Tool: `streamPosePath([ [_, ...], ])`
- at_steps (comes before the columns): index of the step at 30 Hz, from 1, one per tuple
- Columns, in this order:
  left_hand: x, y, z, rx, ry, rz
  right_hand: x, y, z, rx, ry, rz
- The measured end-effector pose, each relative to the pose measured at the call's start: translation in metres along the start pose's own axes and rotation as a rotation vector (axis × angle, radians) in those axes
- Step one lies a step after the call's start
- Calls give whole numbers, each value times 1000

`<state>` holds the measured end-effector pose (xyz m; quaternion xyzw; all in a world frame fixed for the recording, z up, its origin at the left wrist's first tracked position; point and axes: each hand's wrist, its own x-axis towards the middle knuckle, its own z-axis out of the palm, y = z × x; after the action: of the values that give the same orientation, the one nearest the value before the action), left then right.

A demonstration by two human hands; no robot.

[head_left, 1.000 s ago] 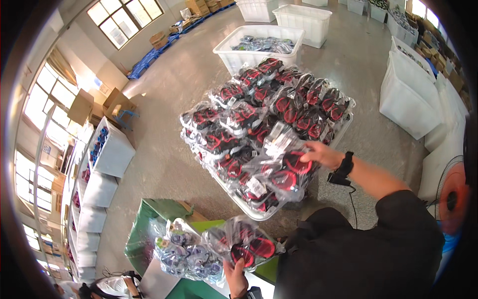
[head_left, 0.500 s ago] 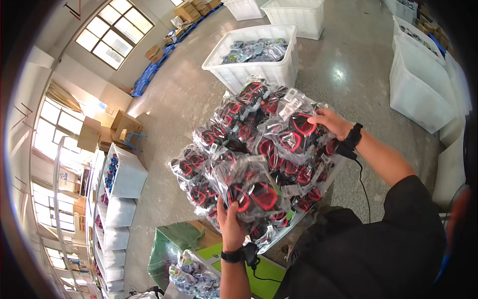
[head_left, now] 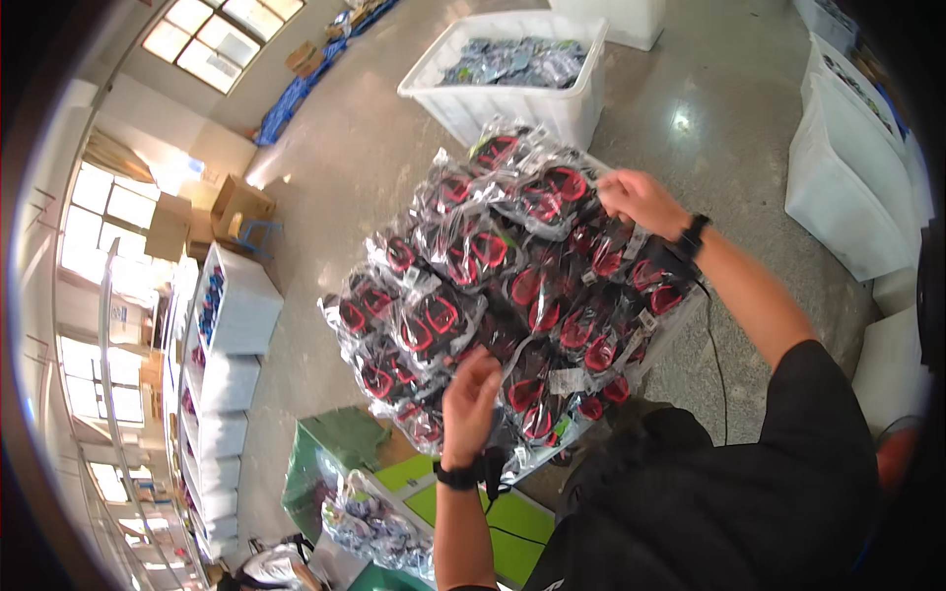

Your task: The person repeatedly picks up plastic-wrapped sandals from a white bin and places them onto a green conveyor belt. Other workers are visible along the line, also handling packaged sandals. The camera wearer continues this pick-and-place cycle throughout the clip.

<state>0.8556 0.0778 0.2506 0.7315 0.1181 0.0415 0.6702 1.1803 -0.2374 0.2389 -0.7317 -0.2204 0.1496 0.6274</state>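
A heap of clear plastic bags (head_left: 434, 320) rises in front of me, each bag holding a pair of black items with red rims; their kind is unclear through the film. Over the near left of the heap is my left hand (head_left: 470, 404), fingers loosely curled and nothing visible in them. My right hand (head_left: 641, 204) is at the far right side, its fingers bunched beside the edge of a bag with a red-rimmed pair (head_left: 552, 195). Whether it pinches the film is hidden. Both wrists wear black bands.
A white bin (head_left: 503, 103) of bagged grey-blue items stands beyond the heap. More white tubs (head_left: 847, 187) line the right, and a row of bins (head_left: 232, 384) the left. Near left lie a green sack (head_left: 330, 443), another clear bag (head_left: 370, 522) and a bright green panel (head_left: 517, 547).
Both hands held bagged pairs up over the heap; now those bags appear to lie on it. My left hand has drawn clear of its bag, while the view has tipped slightly downward.
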Motion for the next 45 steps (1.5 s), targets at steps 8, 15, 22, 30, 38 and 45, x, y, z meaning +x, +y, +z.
streamPosePath([
  [8, -253, -113, -23, 4, 129, -772, -132, 2, 80, 298, -450, 442],
  [15, -417, -187, -31, -131, 495, -972, -181, -6, 195, 269, -869, 356],
  [22, -525, -259, -74, -253, 707, -908, -242, -33, 324, 59, -1114, 351],
  [30, -648, -310, -144, 114, 932, -848, -336, -72, 494, 160, -1220, 510],
  [38, -744, -342, -207, 20, 1356, -790, -366, -97, 583, -218, -1229, 374],
  [45, -809, -374, -312, 218, 1712, -743, -385, -111, 632, -403, -1290, 298],
])
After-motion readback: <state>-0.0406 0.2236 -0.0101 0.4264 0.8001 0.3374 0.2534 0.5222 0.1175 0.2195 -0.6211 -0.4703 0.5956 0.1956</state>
